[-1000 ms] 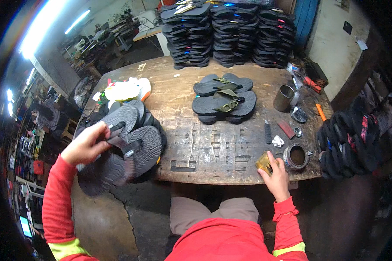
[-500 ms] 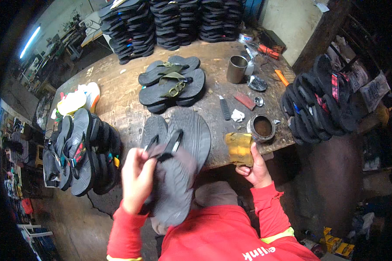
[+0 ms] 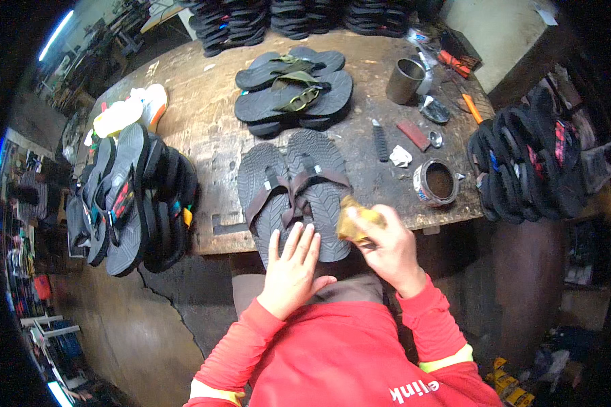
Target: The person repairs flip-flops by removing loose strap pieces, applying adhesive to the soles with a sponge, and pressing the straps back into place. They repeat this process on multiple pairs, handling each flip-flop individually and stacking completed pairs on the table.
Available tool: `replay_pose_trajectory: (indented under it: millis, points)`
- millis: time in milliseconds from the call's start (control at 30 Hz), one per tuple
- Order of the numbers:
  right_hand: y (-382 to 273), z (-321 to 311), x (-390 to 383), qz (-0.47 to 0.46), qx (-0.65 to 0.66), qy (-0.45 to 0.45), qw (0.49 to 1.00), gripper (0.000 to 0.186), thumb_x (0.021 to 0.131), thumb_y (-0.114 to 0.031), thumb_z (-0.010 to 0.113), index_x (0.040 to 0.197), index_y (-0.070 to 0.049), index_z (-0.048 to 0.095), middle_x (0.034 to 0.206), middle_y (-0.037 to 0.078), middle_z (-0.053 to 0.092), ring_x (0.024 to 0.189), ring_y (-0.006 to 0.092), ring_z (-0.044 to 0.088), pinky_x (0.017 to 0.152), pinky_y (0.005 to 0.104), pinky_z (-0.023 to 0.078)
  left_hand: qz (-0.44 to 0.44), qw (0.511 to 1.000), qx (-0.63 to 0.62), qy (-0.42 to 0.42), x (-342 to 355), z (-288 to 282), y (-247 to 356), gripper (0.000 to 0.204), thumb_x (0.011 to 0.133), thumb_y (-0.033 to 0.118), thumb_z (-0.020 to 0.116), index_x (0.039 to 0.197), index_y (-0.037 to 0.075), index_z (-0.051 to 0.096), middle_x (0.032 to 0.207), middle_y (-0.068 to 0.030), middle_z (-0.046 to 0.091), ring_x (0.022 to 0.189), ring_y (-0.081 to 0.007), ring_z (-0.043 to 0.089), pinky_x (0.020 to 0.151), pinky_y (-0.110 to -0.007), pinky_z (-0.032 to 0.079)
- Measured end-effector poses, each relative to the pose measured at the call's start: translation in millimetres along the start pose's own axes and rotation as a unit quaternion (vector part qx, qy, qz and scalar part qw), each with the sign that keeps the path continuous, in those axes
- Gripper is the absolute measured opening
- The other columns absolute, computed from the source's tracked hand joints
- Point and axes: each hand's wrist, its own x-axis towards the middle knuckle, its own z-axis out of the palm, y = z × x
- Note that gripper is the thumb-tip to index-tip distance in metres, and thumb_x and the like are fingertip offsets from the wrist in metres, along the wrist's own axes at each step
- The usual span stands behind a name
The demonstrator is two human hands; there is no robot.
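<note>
The pair of dark sandals (image 3: 299, 193) with brown straps lies at the near edge of the wooden table (image 3: 204, 129). The left hand (image 3: 290, 275) rests flat on their heel part, its fingers straight and slightly spread — they grip nothing. The right hand (image 3: 390, 247) has its fingers closed around a yellowish piece (image 3: 358, 222), at the side of the right sandal. To the right stands a round tin (image 3: 423, 192), with brown matter (image 3: 440, 181) inside. Farther is a metal cup (image 3: 402, 90) — its content I cannot tell.
</note>
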Motion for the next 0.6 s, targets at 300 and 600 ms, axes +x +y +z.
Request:
replay_pose_trajectory:
  millis: [300,600]
  points:
    - [-3,-53,39,-0.096,-0.107,-0.337,0.93,0.032,0.086,-0.019,0.072,0.118,-0.017,0.078,0.095,0.011,0.069,0.079,0.0346,0.073,0.068,0.044,0.06,-0.006,1.0,0.018,0.024,-7,18,-4,0.065,0.092,0.045,0.073,0.141,0.003,0.064,0.153,-0.0125,0.058,0.148,-0.031,0.048,0.126,-0.062,0.024]
    - [-57,23,39,-0.085,0.104,-0.13,0.982,0.064,0.085,-0.033,0.087,0.144,-0.021,0.067,0.113,0.017,0.065,0.095,0.0357,0.072,0.085,0.0408,0.06,-0.035,0.988,-0.149,0.003,-37,-7,-115,0.167,0.044,0.07,0.095,0.166,-0.004,0.008,0.171,-0.025,0.026,0.16,-0.0484,0.015,0.129,-0.062,0.008]
